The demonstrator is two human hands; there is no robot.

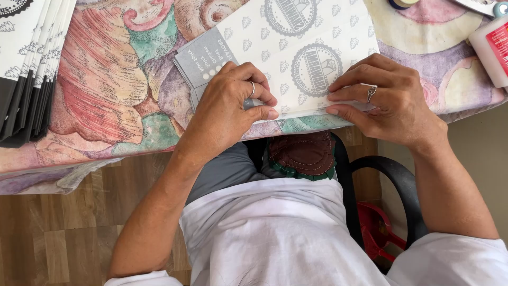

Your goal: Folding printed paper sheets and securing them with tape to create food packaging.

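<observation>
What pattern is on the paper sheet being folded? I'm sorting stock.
Head view: paper sheet is pale cream with grey round stamps and small leaf-like motifs.

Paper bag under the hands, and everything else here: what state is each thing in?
Paper bag: flat, near edge being folded.
Left hand: pressing the fold.
Right hand: pressing the fold.
Stack of bags: flat, fanned out.
White bottle: lying down, cap out of view.
Tablecloth: spread out.

Free cloth btwn bag stack [32, 69] & printed sheet [296, 58]; glue bottle [492, 50] blocks far right.
</observation>
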